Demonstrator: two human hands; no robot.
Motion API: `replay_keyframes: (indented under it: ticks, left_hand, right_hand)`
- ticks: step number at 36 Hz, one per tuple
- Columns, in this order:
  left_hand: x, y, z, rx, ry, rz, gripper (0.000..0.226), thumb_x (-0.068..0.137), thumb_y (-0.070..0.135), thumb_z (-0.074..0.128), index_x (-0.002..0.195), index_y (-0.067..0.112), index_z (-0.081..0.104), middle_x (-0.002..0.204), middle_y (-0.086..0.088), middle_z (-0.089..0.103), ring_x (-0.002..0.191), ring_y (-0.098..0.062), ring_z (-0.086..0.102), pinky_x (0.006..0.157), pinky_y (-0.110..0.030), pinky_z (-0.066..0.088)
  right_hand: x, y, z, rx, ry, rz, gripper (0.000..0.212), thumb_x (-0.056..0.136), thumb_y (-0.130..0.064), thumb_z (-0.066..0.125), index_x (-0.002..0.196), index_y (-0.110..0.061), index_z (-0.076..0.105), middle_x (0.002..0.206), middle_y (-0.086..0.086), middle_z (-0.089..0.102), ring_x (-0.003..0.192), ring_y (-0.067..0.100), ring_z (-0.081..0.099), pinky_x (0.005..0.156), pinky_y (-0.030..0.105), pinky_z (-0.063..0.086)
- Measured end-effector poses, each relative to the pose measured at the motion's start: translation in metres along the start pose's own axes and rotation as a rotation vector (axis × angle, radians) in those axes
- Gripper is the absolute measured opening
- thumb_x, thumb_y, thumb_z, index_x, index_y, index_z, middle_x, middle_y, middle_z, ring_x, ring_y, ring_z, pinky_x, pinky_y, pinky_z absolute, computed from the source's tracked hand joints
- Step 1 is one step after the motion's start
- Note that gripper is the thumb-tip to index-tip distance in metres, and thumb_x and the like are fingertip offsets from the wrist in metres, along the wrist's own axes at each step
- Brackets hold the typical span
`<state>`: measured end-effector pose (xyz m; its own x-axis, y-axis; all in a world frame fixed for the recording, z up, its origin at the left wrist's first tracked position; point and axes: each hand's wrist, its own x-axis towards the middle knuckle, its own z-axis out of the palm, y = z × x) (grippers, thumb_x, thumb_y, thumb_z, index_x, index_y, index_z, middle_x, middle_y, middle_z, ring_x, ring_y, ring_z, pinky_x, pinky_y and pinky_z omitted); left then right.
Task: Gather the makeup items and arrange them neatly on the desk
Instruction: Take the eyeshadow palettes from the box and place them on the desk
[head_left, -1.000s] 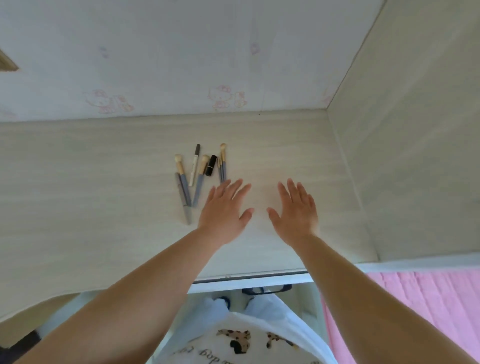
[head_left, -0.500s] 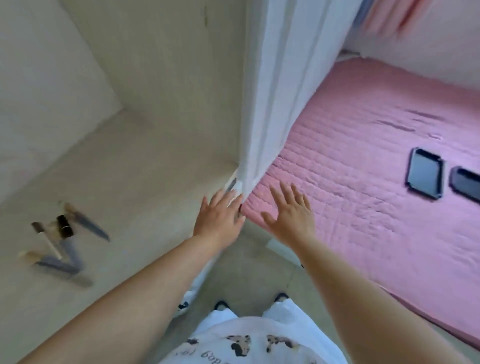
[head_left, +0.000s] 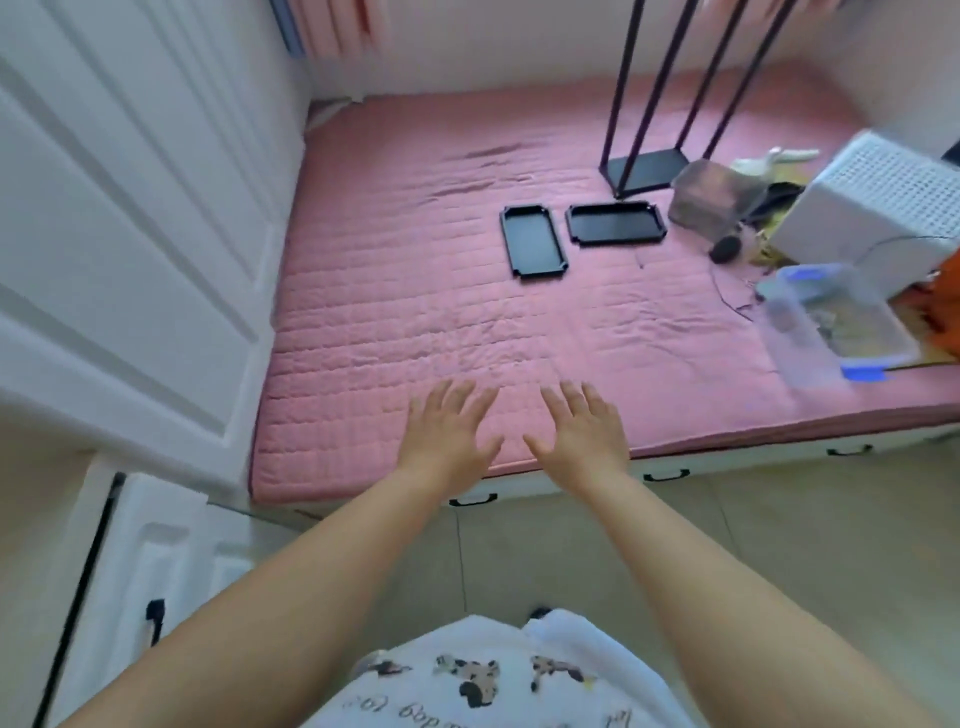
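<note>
My left hand (head_left: 448, 433) and my right hand (head_left: 581, 434) are stretched out side by side, palms down, fingers spread, holding nothing, over the near edge of a pink quilted mattress (head_left: 415, 322). Two empty black trays lie on the mattress beyond my hands: a narrow tray (head_left: 532, 241) and a wider tray (head_left: 614, 222) to its right. The desk and the makeup brushes are out of view.
A white panelled door (head_left: 130, 208) stands at the left. At the right of the mattress are a white perforated box (head_left: 872, 202), a clear lidded tub (head_left: 831, 322) and a brownish bag (head_left: 709, 200). A black metal rack (head_left: 654, 104) stands at the back. Tiled floor (head_left: 779, 545) lies below.
My view has swung right, from the desk with the brushes to the pink mattress. Both hands stayed spread and empty and now hover over the mattress edge.
</note>
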<state>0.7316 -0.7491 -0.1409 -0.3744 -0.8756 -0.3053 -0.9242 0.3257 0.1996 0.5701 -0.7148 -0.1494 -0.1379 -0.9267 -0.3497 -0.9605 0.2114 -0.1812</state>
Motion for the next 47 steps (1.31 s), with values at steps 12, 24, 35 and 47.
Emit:
replay_keyframes:
  ticks: [12, 24, 35, 47]
  left_hand:
    - [0.109, 0.202, 0.024, 0.031, -0.129, 0.281, 0.061, 0.095, 0.051, 0.035, 0.148, 0.033, 0.013, 0.156, 0.005, 0.016, 0.144, -0.022, 0.005, 0.117, -0.041, 0.009]
    - [0.241, 0.363, 0.02, -0.006, -0.224, 0.581, 0.058, 0.095, 0.036, 0.043, 0.148, 0.027, 0.022, 0.151, 0.003, 0.031, 0.141, -0.023, 0.019, 0.114, -0.037, 0.02]
    - [0.353, 0.447, 0.009, 0.034, -0.288, 0.593, 0.058, 0.094, 0.035, 0.044, 0.147, 0.023, 0.026, 0.151, 0.0, 0.031, 0.138, -0.025, 0.025, 0.11, -0.035, 0.024]
    - [0.451, 0.525, 0.043, -0.036, -0.306, 0.366, 0.053, 0.093, 0.032, 0.045, 0.144, 0.021, 0.033, 0.146, -0.004, 0.038, 0.128, -0.028, 0.037, 0.103, -0.033, 0.032]
  right_hand:
    - [0.002, 0.208, -0.033, 0.186, 0.019, 0.351, 0.067, 0.092, -0.048, 0.044, 0.149, -0.025, 0.018, 0.159, -0.001, 0.008, 0.146, 0.019, 0.001, 0.118, 0.041, 0.002]
    - [0.038, 0.37, -0.073, 0.344, 0.047, 0.694, 0.061, 0.094, -0.036, 0.046, 0.148, -0.021, 0.021, 0.157, -0.002, 0.019, 0.145, 0.019, 0.01, 0.116, 0.035, 0.018]
    - [0.096, 0.461, -0.113, 0.416, 0.024, 0.8, 0.056, 0.093, -0.032, 0.046, 0.145, -0.019, 0.028, 0.15, 0.0, 0.032, 0.138, 0.02, 0.026, 0.11, 0.032, 0.027]
    - [0.201, 0.586, -0.12, 0.49, -0.16, 0.706, 0.042, 0.092, -0.022, 0.044, 0.133, -0.016, 0.048, 0.142, 0.006, 0.04, 0.128, 0.026, 0.039, 0.101, 0.032, 0.036]
